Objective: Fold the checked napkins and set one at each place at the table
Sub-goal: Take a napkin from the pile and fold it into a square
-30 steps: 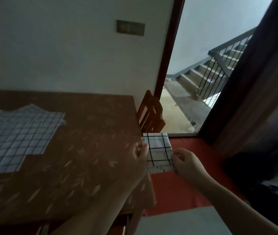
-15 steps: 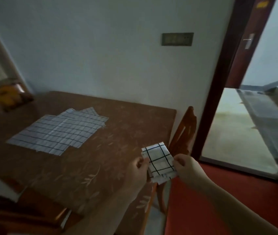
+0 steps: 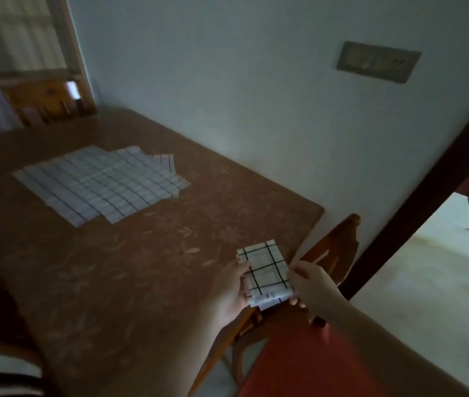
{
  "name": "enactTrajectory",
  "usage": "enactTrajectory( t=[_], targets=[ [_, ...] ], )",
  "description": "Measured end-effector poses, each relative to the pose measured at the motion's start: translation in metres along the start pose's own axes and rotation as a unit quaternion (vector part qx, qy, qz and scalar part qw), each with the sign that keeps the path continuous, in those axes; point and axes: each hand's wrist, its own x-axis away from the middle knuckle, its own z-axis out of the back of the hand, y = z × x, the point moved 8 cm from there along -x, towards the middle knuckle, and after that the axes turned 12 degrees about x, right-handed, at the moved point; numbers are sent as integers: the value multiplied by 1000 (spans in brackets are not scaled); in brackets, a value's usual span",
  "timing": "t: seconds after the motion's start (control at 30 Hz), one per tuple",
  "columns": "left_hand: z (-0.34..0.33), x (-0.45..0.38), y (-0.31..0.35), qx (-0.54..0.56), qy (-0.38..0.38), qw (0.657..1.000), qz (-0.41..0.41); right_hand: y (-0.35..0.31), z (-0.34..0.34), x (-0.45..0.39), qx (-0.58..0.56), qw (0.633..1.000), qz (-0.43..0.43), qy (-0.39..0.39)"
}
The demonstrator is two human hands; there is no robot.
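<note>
Your left hand [image 3: 231,293] and right hand [image 3: 312,285] hold one folded checked napkin [image 3: 266,272] between them, low and right of centre in the frame. The left grip pinches the napkin's left edge, with a fingertip lying on its top face; the right grip pinches the right edge, fingers curled under it. The napkin is a small, thick rectangle, white with dark grid lines (its layered edges show along the lower left side). It sits above the near right corner of the counter [image 3: 147,270], though you cannot tell from this view whether it touches the surface or is held just off it.

The counter is covered by a brown cloth with a pale leaf and flower pattern. On it, at centre left of the frame and well apart from your hands, lies a spread of unfolded checked napkins [image 3: 104,184], overlapping one another and lying flat.

Just right of the counter's near corner a wooden chair [image 3: 339,247] stands, its back rising behind your right hand. Another wooden chair back [image 3: 47,101] shows at the counter's far end, upper left. A wall switch plate [image 3: 379,64] is mounted at upper right, and a dark door frame [image 3: 416,202] slants down the right side.
</note>
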Motion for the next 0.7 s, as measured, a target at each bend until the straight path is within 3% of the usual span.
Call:
enactTrajectory(
  t=[0.13, 0.37, 0.5, 0.7],
  targets=[
    [-26, -43, -7, 91, -24, 995, 32, 23, 7, -63, -9, 999, -25, -34],
    [-35, -135, -14, 165, 73, 983, 24, 54, -8, -182, -102, 985, -83, -109],
    [-27, -185, -17, 147, 182, 972, -11, 67, -26, -254, -51, 982, -46, -178],
    [-10, -242, -26, 85, 312, 946, -30, 70, -44, -317, 89, 975, 63, -192]
  ],
)
